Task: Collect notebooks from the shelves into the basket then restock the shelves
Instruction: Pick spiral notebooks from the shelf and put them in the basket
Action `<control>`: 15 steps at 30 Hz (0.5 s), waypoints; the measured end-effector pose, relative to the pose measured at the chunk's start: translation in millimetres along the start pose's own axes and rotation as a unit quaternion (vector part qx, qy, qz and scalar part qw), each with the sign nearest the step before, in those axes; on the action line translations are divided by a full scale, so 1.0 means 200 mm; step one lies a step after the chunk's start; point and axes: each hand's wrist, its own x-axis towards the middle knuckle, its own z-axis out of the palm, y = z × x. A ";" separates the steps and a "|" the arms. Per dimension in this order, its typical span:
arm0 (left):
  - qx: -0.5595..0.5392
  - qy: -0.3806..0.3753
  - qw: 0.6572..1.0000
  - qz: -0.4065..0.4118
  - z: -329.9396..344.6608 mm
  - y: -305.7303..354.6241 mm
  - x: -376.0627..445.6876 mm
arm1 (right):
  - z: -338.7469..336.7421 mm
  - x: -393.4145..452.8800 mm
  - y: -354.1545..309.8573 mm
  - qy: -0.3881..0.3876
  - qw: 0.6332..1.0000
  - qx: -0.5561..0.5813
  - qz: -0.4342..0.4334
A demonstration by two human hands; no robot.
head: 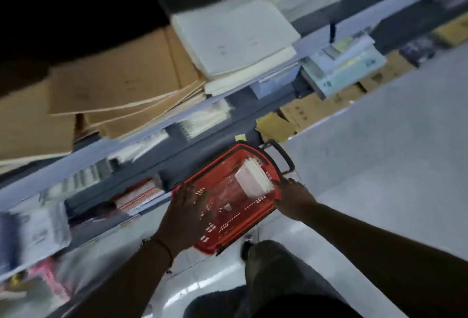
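View from the head camera, looking steeply down a set of shelves (141,137) to the floor (379,140). A red plastic basket (263,207) stands on the floor just beside the foot of the shelves, its black handle (285,155) folded outward on the far side. Inside the basket, against its right wall, lies a small stack of white notebooks (254,178); clear wrapping (blurred) lies beside them on the basket floor.

The left hand (186,216) hangs over the near-left rim of the basket with fingers straight and slightly spread, holding nothing; whether it touches the rim cannot be told. The right hand (293,197) reaches to the right rim, its fingertips at the edge of the white notebooks; whether they pinch the stack cannot be told because of motion blur.

On the upper shelf rest stacks of brown notebooks (121,84) and, to their right, cream notebooks (235,39). Lower shelves hold further stacks, blurred. Brown cartons (311,110) lie on the floor behind the basket. The person's leg (276,267) shows at the bottom.
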 end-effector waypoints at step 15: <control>0.166 -0.136 0.953 0.213 0.28 -0.02 0.90 | 0.74 0.24 -0.20 0.078 0.904 0.361 0.216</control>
